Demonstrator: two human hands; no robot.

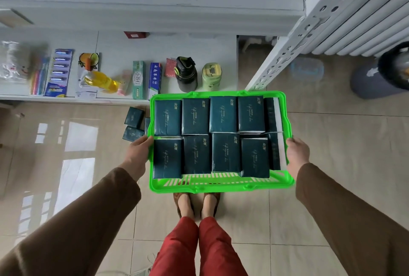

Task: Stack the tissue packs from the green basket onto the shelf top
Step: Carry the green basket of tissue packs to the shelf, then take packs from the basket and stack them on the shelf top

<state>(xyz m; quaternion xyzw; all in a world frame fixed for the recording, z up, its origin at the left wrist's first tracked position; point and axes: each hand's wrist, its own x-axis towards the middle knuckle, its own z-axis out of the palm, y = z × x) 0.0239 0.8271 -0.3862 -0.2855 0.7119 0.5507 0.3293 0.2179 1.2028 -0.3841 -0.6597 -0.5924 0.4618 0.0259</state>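
The head camera looks down at a green basket held up above the floor. The left hand is closed on the basket's left rim. The right hand is closed on its right rim. Brown sleeves cover both arms.

Inside the basket lie dark blue-green tissue packs. They sit flat in two rows, side by side and touching. At the basket's right wall some packs stand on edge.

Past the far side of the basket is a white shelf. On it, near the basket's far left corner, stand a black bottle, a pale green bottle and toothpaste boxes. Just left of the basket, more tissue packs lie on the floor. Below the basket's near side are the person's feet and red trousers.
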